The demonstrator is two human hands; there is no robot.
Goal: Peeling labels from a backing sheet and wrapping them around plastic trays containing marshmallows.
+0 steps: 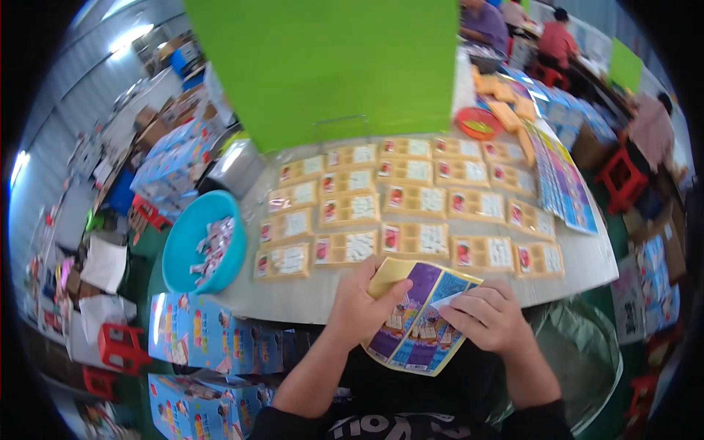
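A printed card sheet [416, 297] in purple and blue, edged in yellow, is held tilted in front of my body, just off the table's near edge. My left hand [364, 304] grips its upper left side, thumb on the face. On the right side my right hand [486, 314] is closed with its fingers curled over the sheet. A small white piece [444, 301] shows by those fingertips; whether it is loose or part of the sheet I cannot tell. Beyond the sheet, rows of tan compartment trays [416, 200] hold red-pictured cards and small white pieces.
A turquoise basin [172, 253] with small packets stands left of the table [290, 304]. More printed sheets [565, 183] lie at the right edge near a red bowl [478, 123]. A green panel [323, 66] rises behind. Blue cartons [192, 334] sit at lower left; people work at far right.
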